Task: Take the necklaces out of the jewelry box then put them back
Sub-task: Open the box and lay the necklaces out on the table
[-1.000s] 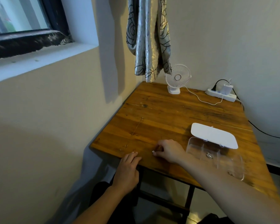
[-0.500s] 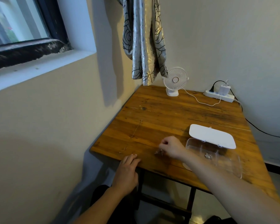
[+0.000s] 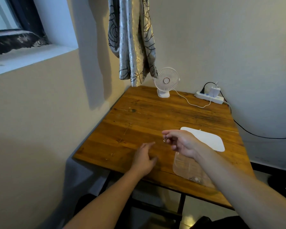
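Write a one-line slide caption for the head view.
Right hand pinches a necklace above the table, beside the open jewelry box.

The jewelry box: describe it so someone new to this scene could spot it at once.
On the wooden table, look near the front right edge, under the right hand. The jewelry box is the clear plastic tray with a flat white lid open behind it, the only see-through thing there.

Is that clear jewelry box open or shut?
Open. The box has its white lid swung back flat on the table, so its clear tray is uncovered.
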`<action>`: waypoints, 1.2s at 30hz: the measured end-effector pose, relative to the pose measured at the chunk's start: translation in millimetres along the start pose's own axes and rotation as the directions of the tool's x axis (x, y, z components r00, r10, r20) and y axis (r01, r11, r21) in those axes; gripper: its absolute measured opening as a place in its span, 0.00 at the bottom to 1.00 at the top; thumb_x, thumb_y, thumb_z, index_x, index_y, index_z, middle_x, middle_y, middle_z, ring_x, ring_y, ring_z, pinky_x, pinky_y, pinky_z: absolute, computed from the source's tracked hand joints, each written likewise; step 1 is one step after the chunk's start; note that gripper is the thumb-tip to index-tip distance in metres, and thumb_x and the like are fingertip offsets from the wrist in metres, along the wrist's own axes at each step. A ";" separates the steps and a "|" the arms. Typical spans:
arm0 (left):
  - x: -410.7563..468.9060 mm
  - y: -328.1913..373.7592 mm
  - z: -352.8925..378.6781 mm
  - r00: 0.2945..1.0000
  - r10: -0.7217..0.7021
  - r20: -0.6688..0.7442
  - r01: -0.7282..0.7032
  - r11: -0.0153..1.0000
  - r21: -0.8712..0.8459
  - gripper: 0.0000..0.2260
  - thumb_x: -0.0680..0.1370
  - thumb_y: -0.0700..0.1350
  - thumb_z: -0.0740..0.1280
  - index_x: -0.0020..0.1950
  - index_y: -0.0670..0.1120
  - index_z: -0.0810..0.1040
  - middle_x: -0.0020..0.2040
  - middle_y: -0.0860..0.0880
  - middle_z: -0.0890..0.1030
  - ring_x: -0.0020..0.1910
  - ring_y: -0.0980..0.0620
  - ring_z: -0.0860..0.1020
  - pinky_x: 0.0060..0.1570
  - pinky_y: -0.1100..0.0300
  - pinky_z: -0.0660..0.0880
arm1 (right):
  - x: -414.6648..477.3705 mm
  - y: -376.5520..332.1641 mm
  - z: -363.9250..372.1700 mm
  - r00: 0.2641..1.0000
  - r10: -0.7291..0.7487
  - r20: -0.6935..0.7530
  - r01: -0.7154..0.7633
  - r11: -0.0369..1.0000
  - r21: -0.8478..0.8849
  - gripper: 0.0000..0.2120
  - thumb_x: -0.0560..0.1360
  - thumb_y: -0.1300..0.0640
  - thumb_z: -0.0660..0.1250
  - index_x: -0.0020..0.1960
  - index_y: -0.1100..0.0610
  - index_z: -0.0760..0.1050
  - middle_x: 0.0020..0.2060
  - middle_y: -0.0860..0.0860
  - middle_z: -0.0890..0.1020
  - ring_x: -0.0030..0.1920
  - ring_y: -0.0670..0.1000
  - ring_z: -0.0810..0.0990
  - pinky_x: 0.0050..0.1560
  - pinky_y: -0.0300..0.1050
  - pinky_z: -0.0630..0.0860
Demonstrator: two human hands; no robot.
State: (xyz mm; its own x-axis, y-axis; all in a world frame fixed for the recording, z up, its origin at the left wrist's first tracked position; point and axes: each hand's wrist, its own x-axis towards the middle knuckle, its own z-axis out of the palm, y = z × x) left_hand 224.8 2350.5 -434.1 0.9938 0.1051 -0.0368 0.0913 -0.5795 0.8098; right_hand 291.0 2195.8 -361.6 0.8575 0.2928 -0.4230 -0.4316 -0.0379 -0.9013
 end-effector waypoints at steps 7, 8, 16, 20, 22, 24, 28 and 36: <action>27.5 23.8 26.7 0.988 -0.041 0.146 0.098 0.905 -0.414 0.10 0.77 0.38 0.66 0.58 0.43 0.78 0.51 0.47 0.80 0.48 0.54 0.77 0.44 0.65 0.71 | 5.0 2.3 -22.6 0.997 0.059 0.041 -0.064 0.988 0.144 0.08 0.75 0.63 0.64 0.53 0.61 0.80 0.37 0.52 0.82 0.34 0.46 0.77 0.27 0.36 0.66; 27.4 25.5 25.7 0.985 -0.062 0.164 0.134 0.869 -0.476 0.08 0.77 0.37 0.66 0.55 0.41 0.79 0.47 0.46 0.81 0.44 0.55 0.77 0.43 0.65 0.72 | 5.8 3.3 -25.1 0.998 0.060 0.032 -0.064 0.988 0.142 0.08 0.75 0.63 0.65 0.52 0.60 0.80 0.37 0.52 0.82 0.33 0.46 0.77 0.26 0.36 0.66; 15.1 16.7 5.4 0.958 -0.154 0.243 0.263 0.811 -0.523 0.05 0.78 0.41 0.64 0.49 0.43 0.80 0.39 0.46 0.82 0.39 0.52 0.81 0.36 0.62 0.75 | 11.2 12.0 -40.3 0.976 -0.022 -0.218 0.037 0.997 0.066 0.08 0.73 0.64 0.70 0.52 0.59 0.82 0.42 0.55 0.83 0.39 0.49 0.77 0.30 0.39 0.71; 4.9 5.8 -15.0 0.974 -0.159 0.162 0.211 0.897 -0.389 0.05 0.78 0.42 0.64 0.50 0.45 0.80 0.41 0.47 0.83 0.39 0.53 0.81 0.37 0.62 0.75 | 11.0 4.2 -37.7 0.988 -0.006 -0.155 0.045 0.967 0.251 0.10 0.75 0.64 0.68 0.56 0.59 0.79 0.43 0.55 0.81 0.44 0.52 0.79 0.37 0.42 0.75; 0.2 -4.5 -27.7 0.977 -0.162 0.139 0.198 0.933 -0.301 0.05 0.79 0.42 0.64 0.50 0.45 0.80 0.41 0.47 0.83 0.39 0.53 0.81 0.37 0.62 0.75 | 12.3 -0.1 -31.2 0.991 -0.016 -0.131 0.048 0.969 0.243 0.10 0.75 0.65 0.67 0.56 0.59 0.79 0.43 0.56 0.82 0.44 0.52 0.81 0.38 0.42 0.76; -5.2 -17.0 -40.9 0.980 -0.163 0.111 0.181 0.969 -0.169 0.04 0.79 0.43 0.64 0.48 0.46 0.79 0.39 0.48 0.82 0.37 0.53 0.81 0.37 0.61 0.76 | 16.1 -1.8 -21.7 0.989 -0.037 -0.144 0.065 0.979 0.195 0.09 0.76 0.66 0.67 0.55 0.60 0.79 0.44 0.57 0.82 0.45 0.53 0.82 0.38 0.43 0.77; -24.9 -40.6 -58.4 0.986 -0.165 -0.015 0.166 0.985 0.049 0.07 0.78 0.43 0.65 0.42 0.51 0.78 0.36 0.51 0.81 0.36 0.57 0.79 0.38 0.63 0.75 | 33.7 -1.3 0.8 0.971 -0.087 -0.222 0.075 0.995 -0.060 0.07 0.76 0.65 0.68 0.50 0.57 0.81 0.47 0.59 0.83 0.46 0.55 0.82 0.39 0.44 0.79; -60.5 -72.5 -64.3 0.971 -0.072 -0.230 0.129 0.961 0.243 0.06 0.78 0.47 0.65 0.52 0.50 0.80 0.46 0.56 0.78 0.42 0.62 0.74 0.41 0.70 0.68 | 99.7 -5.3 38.1 0.938 -0.279 -0.207 0.133 0.839 -0.527 0.07 0.76 0.63 0.67 0.49 0.53 0.81 0.52 0.52 0.81 0.54 0.53 0.79 0.49 0.48 0.76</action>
State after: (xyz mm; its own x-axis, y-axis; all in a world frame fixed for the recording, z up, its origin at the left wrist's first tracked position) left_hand 154.0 2438.1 -453.0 0.9434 0.3291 0.0406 0.2310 -0.7401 0.6316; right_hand 368.1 2261.7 -395.3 0.9825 0.0871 -0.1644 -0.1003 -0.4965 -0.8622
